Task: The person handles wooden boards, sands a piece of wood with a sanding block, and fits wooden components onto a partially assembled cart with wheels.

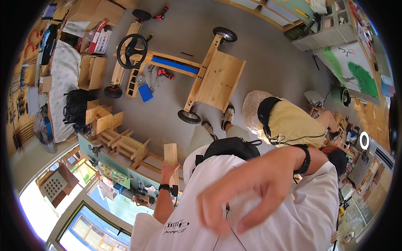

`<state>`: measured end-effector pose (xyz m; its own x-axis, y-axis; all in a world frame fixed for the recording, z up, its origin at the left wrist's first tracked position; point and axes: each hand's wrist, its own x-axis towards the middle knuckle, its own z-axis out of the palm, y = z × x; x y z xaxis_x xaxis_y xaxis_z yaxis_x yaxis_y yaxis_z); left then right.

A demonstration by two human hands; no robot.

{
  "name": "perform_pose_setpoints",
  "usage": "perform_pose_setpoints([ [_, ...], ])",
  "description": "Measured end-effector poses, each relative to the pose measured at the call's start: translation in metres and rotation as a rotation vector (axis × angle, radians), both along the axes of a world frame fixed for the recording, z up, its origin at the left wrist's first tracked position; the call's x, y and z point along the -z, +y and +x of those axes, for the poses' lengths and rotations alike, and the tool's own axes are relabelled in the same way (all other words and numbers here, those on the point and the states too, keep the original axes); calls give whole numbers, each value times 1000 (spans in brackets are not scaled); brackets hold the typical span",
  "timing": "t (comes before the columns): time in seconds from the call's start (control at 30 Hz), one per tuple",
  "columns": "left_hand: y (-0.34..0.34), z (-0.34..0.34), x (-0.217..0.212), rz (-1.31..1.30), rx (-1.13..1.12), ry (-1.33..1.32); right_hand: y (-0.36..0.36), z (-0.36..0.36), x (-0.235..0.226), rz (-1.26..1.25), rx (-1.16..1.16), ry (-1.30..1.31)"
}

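Left hand [168,172] clamped on wooden board [170,153], long axis pointing forward; right hand [249,186] apart, thumb spread

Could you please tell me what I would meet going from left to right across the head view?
Black backpack, black steering wheel, wooden board held in the left hand, wooden kart platform, another person's yellow shirt, white ring light.

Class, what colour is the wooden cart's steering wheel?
The steering wheel is black, in the head view.
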<state>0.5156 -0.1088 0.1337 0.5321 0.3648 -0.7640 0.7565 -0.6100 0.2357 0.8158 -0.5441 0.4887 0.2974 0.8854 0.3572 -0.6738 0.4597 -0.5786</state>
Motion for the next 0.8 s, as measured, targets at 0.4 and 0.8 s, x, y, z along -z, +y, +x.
perform_pose_setpoints([
  [0.4, -49, 145, 22, 105, 141, -121, -205, 150, 173, -1046, 962, 244],
  [0.8, -243, 403, -106, 475, 30, -155, -370, 414, 315, -1578, 586, 175],
])
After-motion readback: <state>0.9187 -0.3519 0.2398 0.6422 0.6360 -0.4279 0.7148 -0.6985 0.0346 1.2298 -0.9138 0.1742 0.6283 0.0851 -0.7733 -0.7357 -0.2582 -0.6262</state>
